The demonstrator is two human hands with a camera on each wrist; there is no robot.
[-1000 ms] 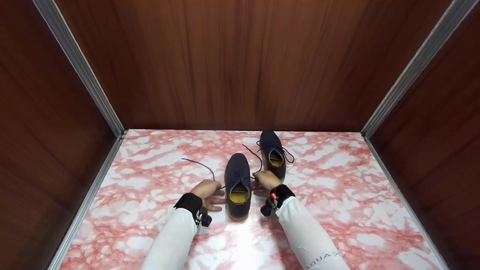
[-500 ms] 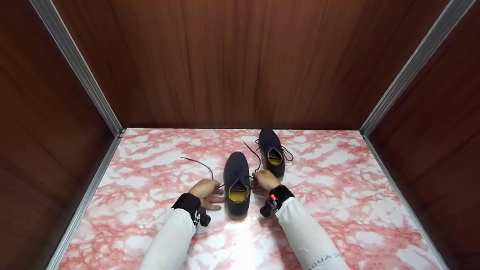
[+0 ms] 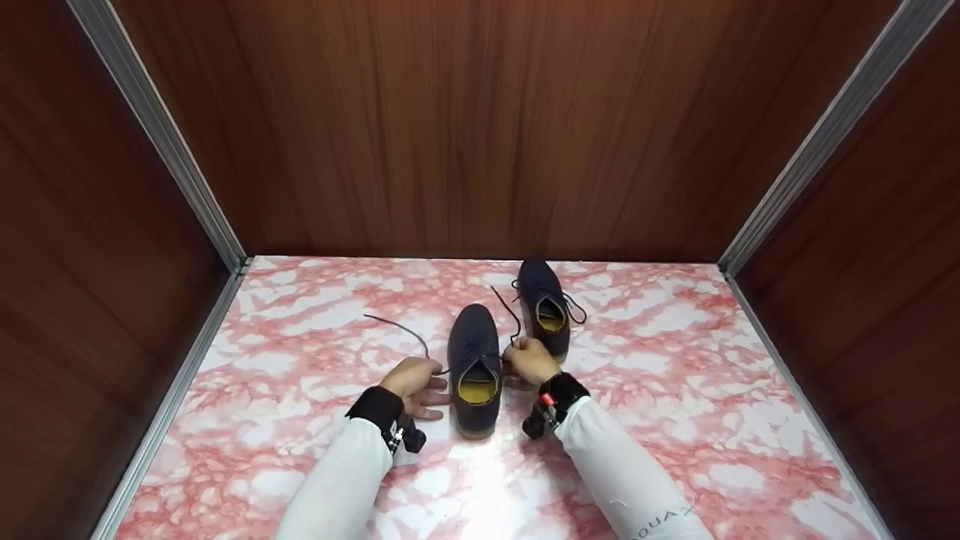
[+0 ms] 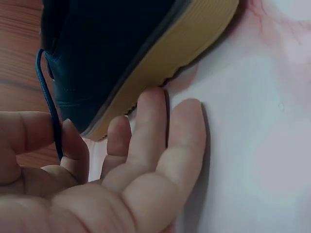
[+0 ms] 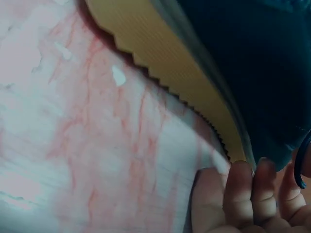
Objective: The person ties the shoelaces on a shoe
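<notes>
A dark navy shoe (image 3: pixel 474 360) with a tan sole and yellow insole stands on the pink marbled surface (image 3: pixel 675 390), toe pointing away from me. My left hand (image 3: pixel 415 381) lies beside its left flank and pinches the left lace end (image 4: pixel 48 104) between thumb and forefinger, with the other fingers (image 4: pixel 187 131) flat on the surface by the sole (image 4: pixel 170 58). My right hand (image 3: pixel 529 359) holds the right lace end (image 3: pixel 510 311) at the shoe's right side, its fingers (image 5: pixel 252 194) against the sole (image 5: pixel 160 63).
A second navy shoe (image 3: pixel 545 304) stands behind and to the right, its laces loose. Dark wooden walls (image 3: pixel 480 127) with metal corner strips (image 3: pixel 161 139) close the surface in on three sides. The left lace's free end (image 3: pixel 394 324) trails across the surface.
My right hand has shifted slightly up and toward the near shoe with its lace. The left hand and both shoes stay where they were.
</notes>
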